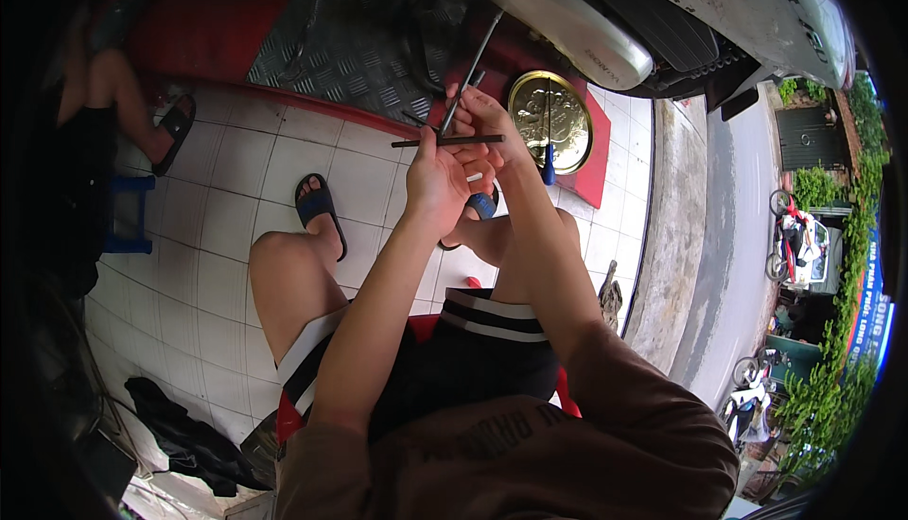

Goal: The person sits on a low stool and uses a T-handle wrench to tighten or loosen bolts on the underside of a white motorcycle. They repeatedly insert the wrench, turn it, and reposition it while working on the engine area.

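Over white floor tiles (pixel 236 189), both hands' grips pinch thin dark rods: left hand (pixel 437 179), right hand (pixel 484 123).

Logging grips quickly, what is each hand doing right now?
Left hand: closed on a thin dark horizontal rod.
Right hand: closed around a slim grey metal rod angled up toward the scooter, fingers also touching the dark rod.
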{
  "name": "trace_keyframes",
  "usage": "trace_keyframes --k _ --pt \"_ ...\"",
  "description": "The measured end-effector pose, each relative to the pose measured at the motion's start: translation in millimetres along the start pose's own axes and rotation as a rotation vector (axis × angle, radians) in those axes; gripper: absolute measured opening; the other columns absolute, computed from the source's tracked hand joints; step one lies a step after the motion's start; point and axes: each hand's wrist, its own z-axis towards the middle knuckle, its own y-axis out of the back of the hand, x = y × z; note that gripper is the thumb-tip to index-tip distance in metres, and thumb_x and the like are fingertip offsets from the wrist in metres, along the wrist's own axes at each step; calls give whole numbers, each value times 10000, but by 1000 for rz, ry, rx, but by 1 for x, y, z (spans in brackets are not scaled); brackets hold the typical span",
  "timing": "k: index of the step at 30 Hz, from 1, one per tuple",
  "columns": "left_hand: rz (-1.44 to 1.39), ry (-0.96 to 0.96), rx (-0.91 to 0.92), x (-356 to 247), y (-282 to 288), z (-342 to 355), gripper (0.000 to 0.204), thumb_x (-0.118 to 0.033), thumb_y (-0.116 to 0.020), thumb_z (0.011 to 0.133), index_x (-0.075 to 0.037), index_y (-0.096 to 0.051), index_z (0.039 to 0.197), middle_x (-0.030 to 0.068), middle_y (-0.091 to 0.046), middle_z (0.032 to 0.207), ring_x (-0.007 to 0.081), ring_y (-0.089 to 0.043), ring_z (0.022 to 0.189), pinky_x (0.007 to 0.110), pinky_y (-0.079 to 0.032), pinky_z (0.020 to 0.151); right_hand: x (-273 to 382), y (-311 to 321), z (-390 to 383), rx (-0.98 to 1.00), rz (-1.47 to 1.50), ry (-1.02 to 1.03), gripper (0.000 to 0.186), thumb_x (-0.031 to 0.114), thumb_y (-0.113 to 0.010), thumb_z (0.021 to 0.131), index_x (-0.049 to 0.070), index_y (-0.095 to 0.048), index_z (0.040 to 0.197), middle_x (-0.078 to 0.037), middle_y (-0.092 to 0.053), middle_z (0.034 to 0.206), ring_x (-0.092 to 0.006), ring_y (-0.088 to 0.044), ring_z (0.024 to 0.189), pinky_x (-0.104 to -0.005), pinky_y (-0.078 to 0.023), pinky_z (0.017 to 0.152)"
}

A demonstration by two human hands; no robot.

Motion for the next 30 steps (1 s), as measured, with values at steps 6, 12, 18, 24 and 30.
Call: trace_keyframes --k 6,12,18,24,30 --pt "706 -222 -115 -34 -10 -30 718 -536 -157 1021 -8 -638 955 79 -606 676 139 -400 500 264 -323 519 -3 5 10 -7 7 104 207 242 -555 985 63 -588 887 31 -485 631 -48 -345 505 -210 -283 486" --pt "1784 -587 -537 -46 -28 -44 586 -237 -556 941 -29 -357 1452 70 -513 562 146 -462 490 295 -412 529 2 6 12 -64 -53 73 208 214 -584 971 58 -590 834 33 -475 603 -54 -318 491 -213 -244 466" --pt "1453 -148 114 -13 -17 -44 803 -63 -615 805 -33 -226 1506 63 -555 589 127 -505 507 268 -410 533 15 9 11 -9 35 87 228 226 -628 946 41 -583 820 34 -454 579 -58 -281 480 -241 -215 459" --pt "1179 -321 -223 -13 -28 -46 748 -43 -595 873 -38 -211 1515 -39 -419 598 15 -348 547 174 -274 512 22 8 7 -24 71 125 222 219 -625 948 47 -566 820 34 -442 588 -60 -287 492 -235 -230 459" --pt "1236 -291 40 -18 -41 -61 710 -63 -586 898 -26 -229 1511 -53 -407 622 20 -334 563 180 -279 521 18 12 15 -45 48 138 225 217 -624 949 52 -556 811 33 -437 596 -57 -290 466 -237 -227 436"
